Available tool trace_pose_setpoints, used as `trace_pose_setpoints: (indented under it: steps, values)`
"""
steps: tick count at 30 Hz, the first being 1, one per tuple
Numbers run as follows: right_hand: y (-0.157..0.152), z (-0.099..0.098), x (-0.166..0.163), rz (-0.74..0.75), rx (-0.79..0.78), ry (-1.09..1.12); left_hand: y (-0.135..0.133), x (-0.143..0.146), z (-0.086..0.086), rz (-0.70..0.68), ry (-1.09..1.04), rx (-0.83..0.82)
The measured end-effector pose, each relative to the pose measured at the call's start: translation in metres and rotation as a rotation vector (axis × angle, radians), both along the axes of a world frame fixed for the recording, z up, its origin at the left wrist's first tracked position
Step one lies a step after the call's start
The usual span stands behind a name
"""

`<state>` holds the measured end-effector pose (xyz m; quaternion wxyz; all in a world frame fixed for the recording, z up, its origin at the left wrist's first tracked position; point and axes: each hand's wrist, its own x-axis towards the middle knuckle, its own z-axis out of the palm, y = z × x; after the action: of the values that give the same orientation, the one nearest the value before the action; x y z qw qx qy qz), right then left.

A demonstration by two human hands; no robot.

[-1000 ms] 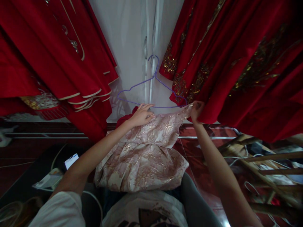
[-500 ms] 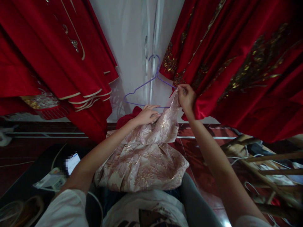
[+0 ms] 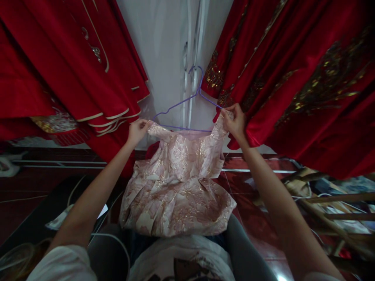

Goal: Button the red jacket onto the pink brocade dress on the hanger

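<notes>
A pink dress (image 3: 178, 183) with a shiny gold floral pattern hangs spread out in front of me, its skirt resting over my lap. My left hand (image 3: 138, 130) pinches its left shoulder strap at the end of a purple hanger (image 3: 184, 102). On the other side, my right hand (image 3: 235, 120) grips the right strap against the hanger's right end. The hanger's bottom bar shows behind the neckline, and its hook points up in front of pale doors. My fingers hide both hanger ends.
Red garments with light trim (image 3: 114, 113) hang at left, and red garments with gold sequins (image 3: 307, 89) at right. Behind stands a white cabinet (image 3: 158, 50) with handles. A wooden rack (image 3: 336, 199) holding items stands at right. Cables and a dark surface lie at left.
My left hand has moved left from the middle of the neckline to the left strap, drawing it out to the hanger's left end. The bodice is now spread flat; my right hand stays at the right strap.
</notes>
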<state>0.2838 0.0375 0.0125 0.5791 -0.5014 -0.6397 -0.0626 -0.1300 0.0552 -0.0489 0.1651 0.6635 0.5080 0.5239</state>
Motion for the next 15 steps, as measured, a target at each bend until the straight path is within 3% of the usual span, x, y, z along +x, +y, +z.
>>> trace_pose_setpoints:
  steps: [3, 5, 15]
  values:
    - [0.001, -0.001, -0.001, 0.038, 0.0, 0.006, 0.001, -0.017, -0.012, -0.07, -0.083, -0.152]
    - [0.0, -0.001, -0.002, 0.054, 0.003, 0.013, -0.002, -0.016, -0.013, -0.114, -0.132, -0.166]
    - [-0.004, 0.005, 0.001, 0.09, 0.008, 0.041, -0.008, -0.003, 0.008, -0.124, -0.232, -0.116]
